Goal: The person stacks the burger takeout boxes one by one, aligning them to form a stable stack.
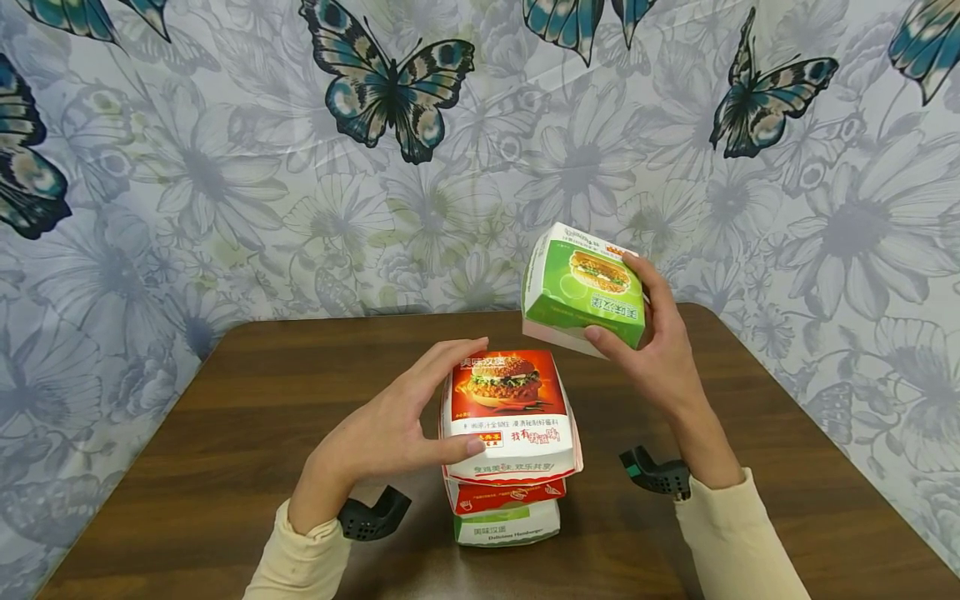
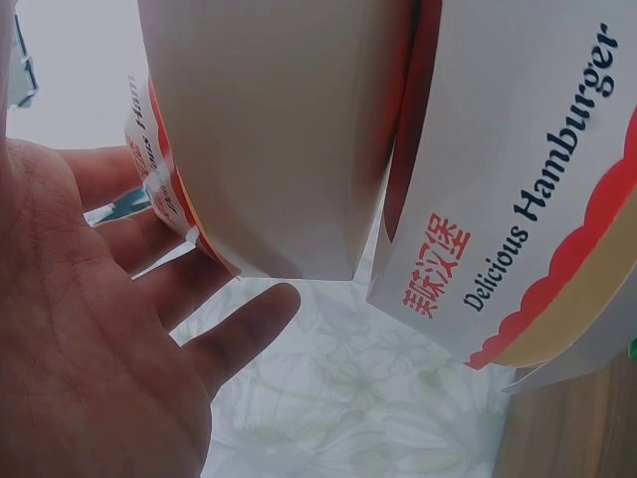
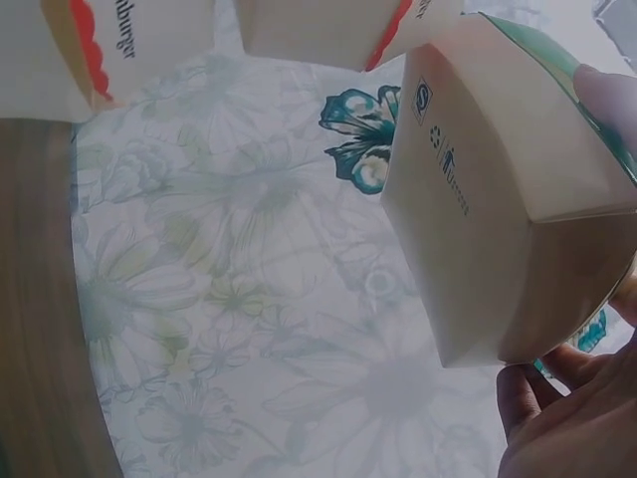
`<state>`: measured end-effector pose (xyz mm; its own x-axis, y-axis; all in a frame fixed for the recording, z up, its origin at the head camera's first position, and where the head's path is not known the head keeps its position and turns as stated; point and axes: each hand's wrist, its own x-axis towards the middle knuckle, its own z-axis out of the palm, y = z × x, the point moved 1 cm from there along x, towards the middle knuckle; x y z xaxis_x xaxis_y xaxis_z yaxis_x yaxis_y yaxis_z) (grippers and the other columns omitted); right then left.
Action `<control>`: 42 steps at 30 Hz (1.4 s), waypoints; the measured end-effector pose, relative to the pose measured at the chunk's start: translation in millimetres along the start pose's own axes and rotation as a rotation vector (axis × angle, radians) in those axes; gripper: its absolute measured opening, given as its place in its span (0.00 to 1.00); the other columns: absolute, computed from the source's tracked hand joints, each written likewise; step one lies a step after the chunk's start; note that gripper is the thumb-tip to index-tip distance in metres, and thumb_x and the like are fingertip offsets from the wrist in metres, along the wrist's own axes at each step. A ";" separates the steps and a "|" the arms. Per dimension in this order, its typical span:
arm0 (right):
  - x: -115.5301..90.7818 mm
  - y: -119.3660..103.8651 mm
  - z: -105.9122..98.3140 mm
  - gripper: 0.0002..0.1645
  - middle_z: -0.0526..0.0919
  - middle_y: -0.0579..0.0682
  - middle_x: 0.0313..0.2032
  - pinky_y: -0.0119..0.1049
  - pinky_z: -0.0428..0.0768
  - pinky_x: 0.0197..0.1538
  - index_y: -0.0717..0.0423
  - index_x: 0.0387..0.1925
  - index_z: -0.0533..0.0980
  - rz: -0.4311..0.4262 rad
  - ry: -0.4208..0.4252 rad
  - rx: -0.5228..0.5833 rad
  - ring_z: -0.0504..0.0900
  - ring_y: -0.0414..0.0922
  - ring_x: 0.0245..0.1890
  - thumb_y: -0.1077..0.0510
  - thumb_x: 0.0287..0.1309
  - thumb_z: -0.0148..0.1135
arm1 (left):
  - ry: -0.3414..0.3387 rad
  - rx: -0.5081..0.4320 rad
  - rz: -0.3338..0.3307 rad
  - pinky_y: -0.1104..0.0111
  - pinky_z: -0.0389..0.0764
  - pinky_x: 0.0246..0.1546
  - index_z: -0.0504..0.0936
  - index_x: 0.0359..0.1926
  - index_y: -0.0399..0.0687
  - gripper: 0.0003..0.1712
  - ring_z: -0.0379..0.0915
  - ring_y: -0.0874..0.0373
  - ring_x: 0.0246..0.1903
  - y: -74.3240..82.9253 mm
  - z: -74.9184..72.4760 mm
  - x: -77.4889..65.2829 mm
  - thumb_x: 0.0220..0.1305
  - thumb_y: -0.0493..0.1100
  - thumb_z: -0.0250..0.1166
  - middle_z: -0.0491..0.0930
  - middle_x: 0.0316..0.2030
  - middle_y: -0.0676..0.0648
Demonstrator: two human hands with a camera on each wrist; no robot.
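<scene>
On the table stands a stack of hamburger boxes. A red and white hamburger box (image 1: 517,421) is on top, with a burger picture on its lid. Under it sits another red hamburger box (image 1: 512,497), and a green and white hamburger box (image 1: 508,528) forms the bottom. My left hand (image 1: 382,425) holds the top box, thumb on the near side and fingers toward the far side. To the right of the stack and higher, my right hand (image 1: 660,350) grips a tilted green hamburger box (image 1: 592,287) by its right end. The right wrist view shows that box's pale underside (image 3: 468,199).
The dark wooden table (image 1: 262,400) extends on both sides of the stack. Behind its far edge hangs a floral cloth (image 1: 465,208) printed with butterflies. Black wrist devices sit at the left wrist (image 1: 375,514) and the right wrist (image 1: 654,472).
</scene>
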<state>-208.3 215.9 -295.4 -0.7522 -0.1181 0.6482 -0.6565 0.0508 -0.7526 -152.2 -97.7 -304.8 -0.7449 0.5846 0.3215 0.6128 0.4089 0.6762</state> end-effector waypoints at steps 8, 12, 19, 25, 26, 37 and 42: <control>-2.0 -7.3 2.1 0.53 0.63 0.50 0.72 0.25 0.80 0.50 0.48 0.78 0.60 -0.016 -0.009 0.005 0.73 0.49 0.56 0.76 0.53 0.66 | -0.003 -0.011 -0.007 0.53 0.74 0.65 0.53 0.79 0.76 0.54 0.61 0.62 0.69 0.4 0.1 -0.2 0.59 0.56 0.76 0.58 0.74 0.63; -3.0 -12.3 2.9 0.53 0.65 0.51 0.70 0.25 0.80 0.48 0.48 0.77 0.60 -0.016 -0.020 -0.011 0.74 0.48 0.54 0.75 0.53 0.67 | -0.004 -0.013 -0.015 0.53 0.74 0.65 0.52 0.79 0.76 0.54 0.61 0.62 0.69 0.3 0.1 -0.1 0.59 0.57 0.75 0.57 0.75 0.62; -5.3 -18.8 3.4 0.53 0.65 0.52 0.68 0.25 0.81 0.44 0.47 0.77 0.60 -0.018 -0.058 -0.028 0.74 0.48 0.51 0.75 0.53 0.67 | -0.008 -0.030 -0.025 0.54 0.75 0.65 0.51 0.79 0.78 0.55 0.60 0.62 0.69 0.3 0.1 0.5 0.59 0.56 0.75 0.57 0.75 0.63; -5.8 -22.7 4.3 0.52 0.63 0.53 0.70 0.25 0.81 0.46 0.49 0.78 0.59 -0.043 -0.104 -0.005 0.74 0.48 0.52 0.73 0.54 0.67 | -0.003 -0.040 -0.029 0.53 0.73 0.66 0.49 0.79 0.78 0.57 0.59 0.62 0.70 0.3 0.9 0.5 0.58 0.55 0.76 0.56 0.75 0.62; -6.1 -23.5 4.6 0.52 0.63 0.54 0.70 0.25 0.81 0.46 0.49 0.78 0.59 -0.048 -0.109 -0.001 0.74 0.48 0.52 0.73 0.53 0.67 | -0.003 -0.044 -0.029 0.53 0.73 0.67 0.49 0.79 0.78 0.57 0.59 0.62 0.71 0.1 0.9 0.6 0.58 0.55 0.76 0.56 0.75 0.62; -9.5 -33.3 8.0 0.55 0.64 0.54 0.69 0.25 0.79 0.48 0.49 0.78 0.58 -0.068 -0.140 -0.041 0.74 0.48 0.53 0.73 0.51 0.69 | 0.007 -0.079 -0.002 0.51 0.74 0.65 0.47 0.81 0.73 0.58 0.60 0.59 0.70 0.3 0.7 1.5 0.59 0.52 0.75 0.57 0.75 0.60; -10.2 -38.2 9.9 0.59 0.62 0.52 0.73 0.27 0.78 0.51 0.48 0.78 0.58 -0.058 -0.159 -0.059 0.72 0.50 0.57 0.75 0.47 0.69 | 0.015 -0.072 0.003 0.51 0.73 0.66 0.46 0.81 0.71 0.60 0.61 0.59 0.70 -0.1 0.5 1.8 0.58 0.52 0.76 0.57 0.75 0.57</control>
<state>-175.1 205.3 -274.4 -0.6978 -0.2779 0.6602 -0.7041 0.0968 -0.7035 -153.5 -96.4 -304.6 -0.7477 0.5745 0.3331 0.5946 0.3557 0.7211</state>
